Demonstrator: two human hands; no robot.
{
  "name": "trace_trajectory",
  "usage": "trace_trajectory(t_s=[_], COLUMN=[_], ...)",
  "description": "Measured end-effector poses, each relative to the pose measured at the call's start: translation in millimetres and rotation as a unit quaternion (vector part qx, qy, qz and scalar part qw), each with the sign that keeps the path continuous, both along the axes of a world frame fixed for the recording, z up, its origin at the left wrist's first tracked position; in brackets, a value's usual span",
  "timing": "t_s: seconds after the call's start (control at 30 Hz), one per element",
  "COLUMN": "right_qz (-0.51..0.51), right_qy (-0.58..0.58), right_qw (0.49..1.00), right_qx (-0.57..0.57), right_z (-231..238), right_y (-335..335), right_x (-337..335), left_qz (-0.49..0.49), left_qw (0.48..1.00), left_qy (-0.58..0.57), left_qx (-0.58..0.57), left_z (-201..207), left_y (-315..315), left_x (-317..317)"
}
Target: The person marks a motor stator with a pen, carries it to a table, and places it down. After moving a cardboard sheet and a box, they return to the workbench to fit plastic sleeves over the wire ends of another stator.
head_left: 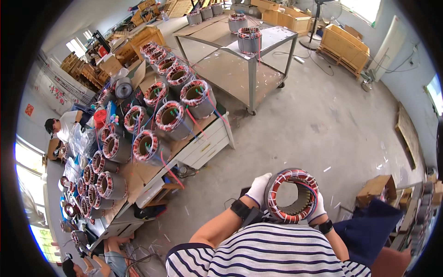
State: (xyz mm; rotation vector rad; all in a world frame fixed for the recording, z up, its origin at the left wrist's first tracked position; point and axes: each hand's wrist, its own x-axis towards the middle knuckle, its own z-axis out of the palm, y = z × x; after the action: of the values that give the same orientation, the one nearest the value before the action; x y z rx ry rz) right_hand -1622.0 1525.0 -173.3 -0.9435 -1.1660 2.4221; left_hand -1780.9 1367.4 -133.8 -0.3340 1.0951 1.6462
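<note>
In front of my chest is a motor stator (302, 205), a grey cylinder with a ring of red-orange windings tied in white lacing. I can see down through its open bore; red and blue leads lie along its right side. My left hand (259, 188), in a white glove, grips its left side. On the opposite side my right hand (318, 210), also gloved, holds it, mostly hidden by the stator. The fingertips of both hands are out of sight behind the cylinder. A dark band sits on each wrist.
A workbench (203, 150) on the left carries many similar stators with coloured leads. Beyond stands a wheeled metal cart (251, 85) with several more. Wooden crates (344, 46) and a fan (317, 23) are at the back. A cardboard box (376, 189) stands right. Two people sit left.
</note>
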Motion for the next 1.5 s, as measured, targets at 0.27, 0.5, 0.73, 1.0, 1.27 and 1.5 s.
trace_trajectory(t_s=[0.27,0.5,0.73,1.0,1.27,1.5], right_qz=[0.006,0.080,0.146,0.230,0.426,0.650], right_qy=[-0.024,0.055,-0.009,-0.027,-0.002,0.068], right_qw=[0.993,0.989,0.987,0.971,0.900,0.715], right_qx=[-0.118,0.112,0.068,-0.061,0.094,0.248], right_z=[-10,1,-35,45,26,-23], right_y=[173,314,497,576,592,556], right_x=[-190,-324,-477,-702,-899,-1013], left_qz=[0.053,0.071,0.139,0.268,0.519,0.274], left_qw=[0.998,0.997,0.989,0.956,0.845,0.771], left_qy=[0.032,-0.016,-0.035,0.091,-0.065,0.396], left_qx=[-0.012,0.011,0.022,0.074,0.111,-0.416], left_z=[-15,-51,-64,-73,-39,-69], left_y=[164,322,462,529,544,534], left_x=[-178,-324,-455,-576,-680,-695])
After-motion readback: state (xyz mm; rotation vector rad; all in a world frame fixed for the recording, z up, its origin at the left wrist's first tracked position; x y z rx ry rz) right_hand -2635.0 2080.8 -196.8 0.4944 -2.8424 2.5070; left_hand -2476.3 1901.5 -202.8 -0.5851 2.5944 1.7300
